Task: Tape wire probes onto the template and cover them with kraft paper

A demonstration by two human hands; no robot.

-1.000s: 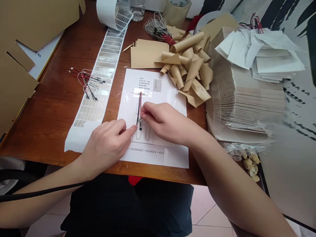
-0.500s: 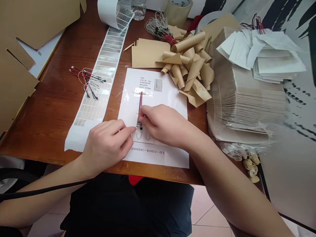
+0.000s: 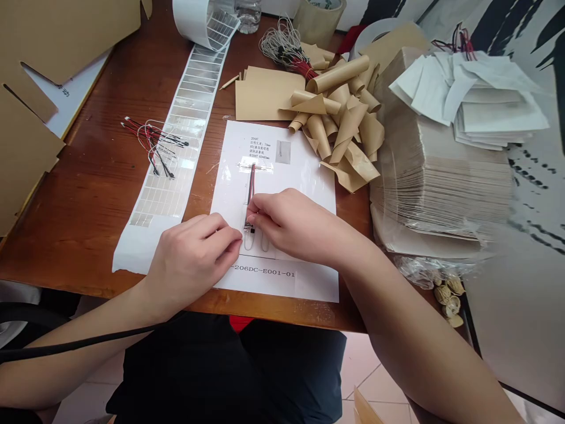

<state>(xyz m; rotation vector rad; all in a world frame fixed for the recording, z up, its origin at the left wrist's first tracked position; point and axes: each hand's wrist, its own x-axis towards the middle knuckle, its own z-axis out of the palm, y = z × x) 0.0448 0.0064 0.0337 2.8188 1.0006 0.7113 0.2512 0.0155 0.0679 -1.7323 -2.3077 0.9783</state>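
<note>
A printed sheet lies on the table in front of me, with clear tape across its upper part. From that tape a thin red and black wire runs down the sheet to a small black end. My right hand pinches the wire near its lower end, thumb against forefinger. Just left of it, my left hand is closed, its thumb and forefinger tips pressed together beside the black end. Whatever those left fingertips hold is hidden. Thin loop outlines show on the paper below the wire.
At left, a label strip carries a bundle of wires and unrolls from a roll. Rolled brown paper pieces and more wires lie behind. A tall stack of sheets stands at right; a cardboard box at left.
My right fingers have slid slightly down the wire. My left fingertips have drawn together and shifted a little. The view has moved slightly, and a brown edge shows at the bottom.
</note>
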